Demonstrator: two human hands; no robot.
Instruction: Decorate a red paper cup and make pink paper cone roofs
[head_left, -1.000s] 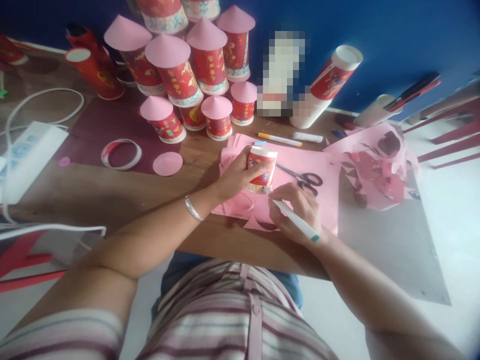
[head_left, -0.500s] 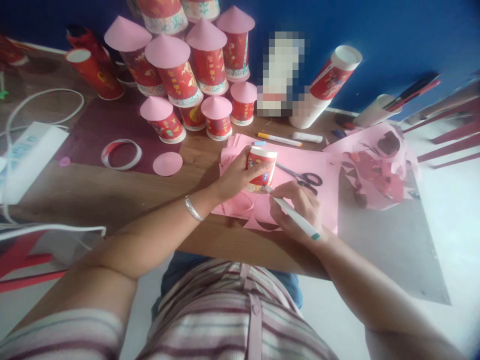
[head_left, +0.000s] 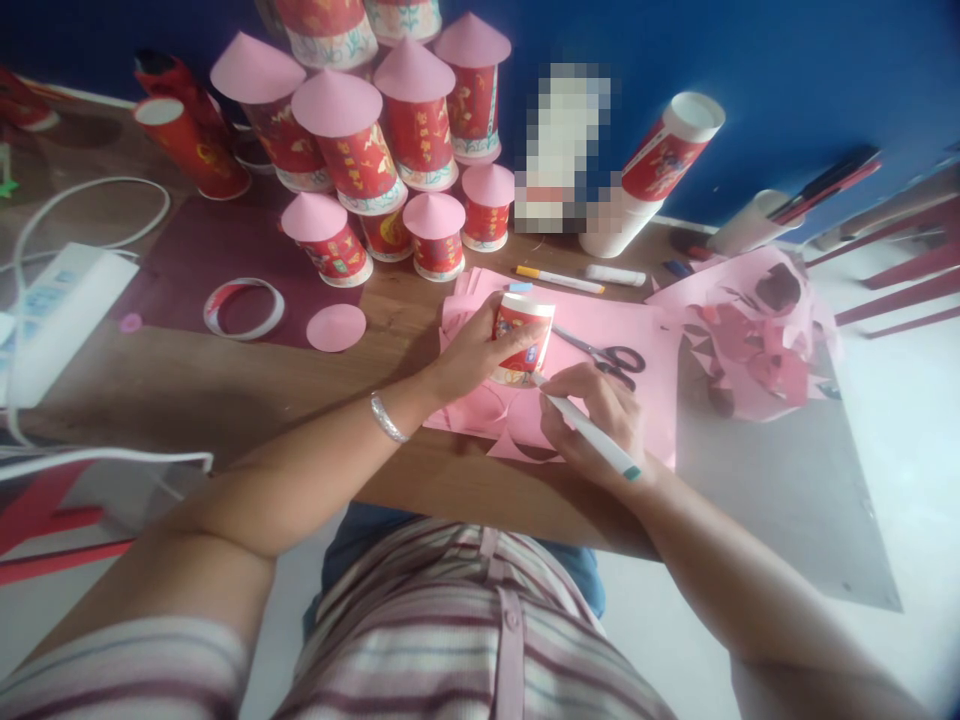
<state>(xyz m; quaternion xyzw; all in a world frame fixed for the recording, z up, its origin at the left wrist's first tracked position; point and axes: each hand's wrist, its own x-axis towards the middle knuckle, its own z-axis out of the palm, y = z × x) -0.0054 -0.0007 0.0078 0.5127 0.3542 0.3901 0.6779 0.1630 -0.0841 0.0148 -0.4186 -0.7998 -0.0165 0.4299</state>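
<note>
The left hand was closed around a small red paper cup. Its fingers were wrapped on the left side of the cup and the thumb was laid across the front. The cup stood on a sheet of pink paper that lay on the wooden desk, near the middle of the view and just in front of the person. The right hand rested on the same sheet, just to the right of the cup. Its fingers were pinched together around a white marker pen with a green end. The tip of the pen was at the lower right edge of the cup, where the cup met the paper; if the tip really touched the paper, I cannot tell. A silver bracelet was on the left wrist. Black-handled scissors lay on the pink sheet just behind the right hand. Farther back on the desk lay a pen with a yellow end and a white glue stick, one beside the other. At the back stood a group of red cups with pink cone lids, some large and some small. A pink paper circle and a roll of tape lay to the left of the hands, well apart from them. A heap of pink paper scraps was on the right, and a white power strip on the far left.
</note>
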